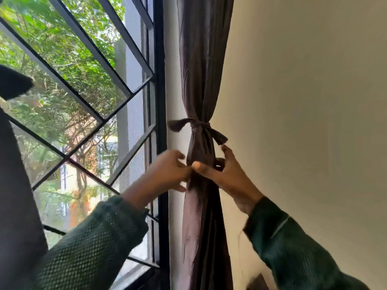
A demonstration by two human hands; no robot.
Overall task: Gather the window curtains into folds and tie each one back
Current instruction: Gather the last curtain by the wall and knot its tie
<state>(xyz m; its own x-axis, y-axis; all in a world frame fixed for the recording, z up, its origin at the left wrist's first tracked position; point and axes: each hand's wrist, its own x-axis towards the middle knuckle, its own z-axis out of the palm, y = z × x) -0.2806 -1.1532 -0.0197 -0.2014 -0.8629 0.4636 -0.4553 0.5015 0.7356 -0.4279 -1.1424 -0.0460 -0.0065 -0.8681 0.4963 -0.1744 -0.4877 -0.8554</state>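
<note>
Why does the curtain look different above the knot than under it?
Above the tie, the upper curtain spreads wide; the lower curtain hangs in a narrow bundle. The upper part is untouched; the left hand and right hand are at the lower part. Both are the same brown-purple cloth.

The gathered curtain [202, 80] hangs in a narrow strip between the black window frame [161, 101] and the cream wall [303, 101]. The left hand [167, 170] and right hand [226, 174] flank it just below the tie-back knot [199, 125]. Grille bars [88, 45] close off the window side. Open room lies in front of the wall, to the right.
</note>
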